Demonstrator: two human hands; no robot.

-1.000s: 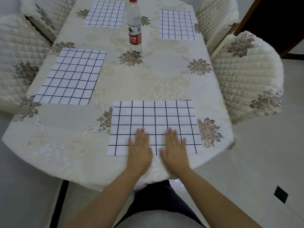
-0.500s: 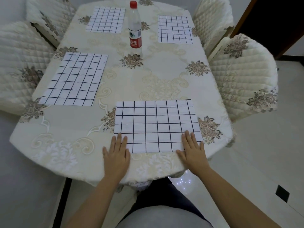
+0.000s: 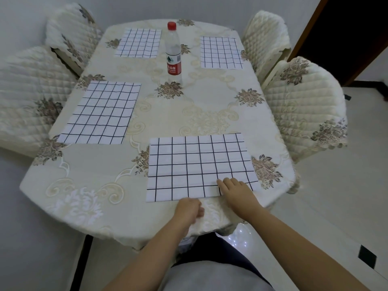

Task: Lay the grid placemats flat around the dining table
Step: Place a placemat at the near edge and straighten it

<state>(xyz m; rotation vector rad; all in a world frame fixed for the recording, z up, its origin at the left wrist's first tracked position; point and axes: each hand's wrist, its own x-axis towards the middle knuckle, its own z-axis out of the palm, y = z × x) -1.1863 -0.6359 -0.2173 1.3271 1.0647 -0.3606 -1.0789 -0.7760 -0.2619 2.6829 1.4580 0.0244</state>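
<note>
The white fabric placemat with the thin black grid [image 3: 199, 166] lies flat at my end of the surface [image 3: 210, 106], on a cream, glossy tablecloth woven with scrolls and brown flower clusters. The mat is a thin rectangle with faint fold creases running across it.

My left hand [image 3: 186, 210] sits on the cloth at the mat's near edge, its fingers curled into a loose fist with nothing in it that I can see. My right hand [image 3: 235, 192] rests on the mat's near right part, knuckles bent and thumb out to the left. I cannot tell whether those fingers pinch the fabric or only press it.

Half a second ago both hands lay flat with straight fingers at the mat's two near corners. Since then the left has slid inward to about the middle of the near edge, and both have curled.

The mat's long axis runs left to right in front of me, along the surface's near edge. Three matching grid mats lie beyond: one at the left [image 3: 100, 112] with its long axis running away from me, and two at the far end [image 3: 138, 43] [image 3: 220, 52]. Between them stands a clear plastic bottle with a red cap and label [image 3: 173, 53].
</note>
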